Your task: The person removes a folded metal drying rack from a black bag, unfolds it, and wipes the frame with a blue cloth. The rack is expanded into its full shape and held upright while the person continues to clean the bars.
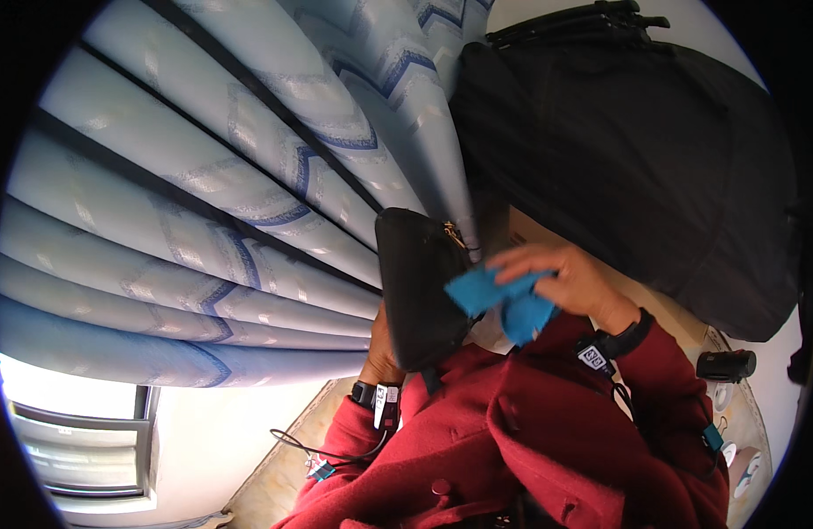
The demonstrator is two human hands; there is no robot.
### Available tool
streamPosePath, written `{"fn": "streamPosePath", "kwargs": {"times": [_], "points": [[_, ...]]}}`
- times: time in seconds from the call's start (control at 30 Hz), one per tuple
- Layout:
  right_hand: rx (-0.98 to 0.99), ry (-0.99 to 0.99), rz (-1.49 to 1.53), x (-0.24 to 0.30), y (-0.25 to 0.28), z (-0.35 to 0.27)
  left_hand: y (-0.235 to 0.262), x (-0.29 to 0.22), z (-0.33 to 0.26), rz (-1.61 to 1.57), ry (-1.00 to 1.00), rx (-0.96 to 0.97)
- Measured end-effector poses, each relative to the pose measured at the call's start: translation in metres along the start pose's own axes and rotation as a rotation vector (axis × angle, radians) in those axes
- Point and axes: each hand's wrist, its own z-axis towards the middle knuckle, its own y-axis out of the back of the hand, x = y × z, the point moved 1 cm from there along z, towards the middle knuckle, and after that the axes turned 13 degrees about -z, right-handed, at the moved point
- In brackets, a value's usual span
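The black bag (406,295) stands between the curtain (204,220) and the red coat (459,441), its long axis running near to far, the gold-coloured fittings (454,234) at its far right. The left hand (384,342) sits against its near left edge; hidden fingers mean I cannot tell their grip. The right hand (555,275), blurred, pinches a blue cloth (527,317). The cloth could snag on the fittings, or the bag tip if its support is loose.
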Motion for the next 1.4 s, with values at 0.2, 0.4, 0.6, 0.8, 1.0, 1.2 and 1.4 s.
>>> {"fn": "streamPosePath", "kwargs": {"times": [0.2, 0.4, 0.6, 0.8, 1.0, 1.2, 1.4], "points": [[-0.285, 0.277, -0.599, 0.024, -0.038, 0.029, -0.003, 0.013, 0.001, 0.082, 0.064, 0.053], [0.229, 0.373, -0.059, 0.024, -0.046, 0.012, -0.002, -0.025, -0.006, 0.162, -0.051, 0.068], [-0.3, 0.322, -0.142, 0.058, 0.018, 0.031, -0.007, -0.019, -0.001, 0.278, 0.025, 0.145], [-0.148, 0.141, -0.326, 0.032, -0.004, 0.031, -0.011, -0.013, -0.004, 0.245, -0.003, 0.213], [0.232, -0.368, 0.071, -0.017, -0.004, -0.005, -0.008, -0.029, -0.02, 0.408, -0.117, 0.158], [0.09, -0.286, 0.272, -0.009, -0.033, -0.009, -0.021, -0.02, -0.001, 0.534, 0.084, 0.467], [-0.177, -0.132, -0.244, -0.013, -0.02, -0.005, -0.036, -0.026, -0.002, 0.814, -0.352, 0.242]]}}
